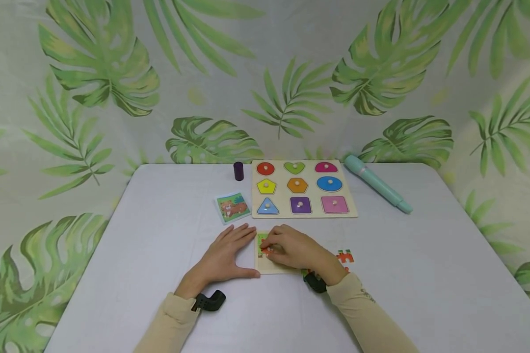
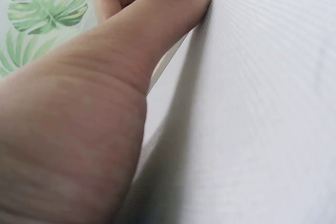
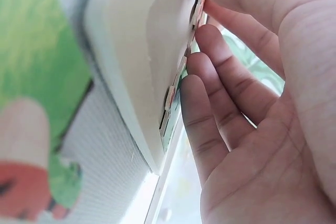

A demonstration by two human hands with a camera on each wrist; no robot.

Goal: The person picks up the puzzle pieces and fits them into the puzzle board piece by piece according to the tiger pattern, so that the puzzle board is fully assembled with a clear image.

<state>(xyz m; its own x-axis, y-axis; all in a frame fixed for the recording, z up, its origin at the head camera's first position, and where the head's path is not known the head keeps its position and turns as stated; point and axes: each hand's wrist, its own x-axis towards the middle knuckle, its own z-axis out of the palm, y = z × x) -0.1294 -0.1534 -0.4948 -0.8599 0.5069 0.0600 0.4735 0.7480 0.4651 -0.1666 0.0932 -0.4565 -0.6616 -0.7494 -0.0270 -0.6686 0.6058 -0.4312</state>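
A small wooden jigsaw board (image 1: 269,267) lies on the table, with green and red pieces set along its left part and bare wood at the front. My left hand (image 1: 227,255) is spread at the board's left side, fingertips by the far left corner and the thumb along the near edge. Over the board, my right hand (image 1: 293,245) pinches a red puzzle piece (image 1: 265,251) between thumb and index finger, low at the surface; the hand covers much of the board. The right wrist view shows its other fingers (image 3: 197,114) extended beside the fitted pieces.
Loose puzzle pieces (image 1: 345,256) lie right of the board, partly behind the right wrist. Farther back are a picture card (image 1: 232,207) with a tiger, a dark purple cylinder (image 1: 238,171), a wooden shape puzzle (image 1: 282,212) with knobs and a teal pen-shaped stick (image 1: 377,184).
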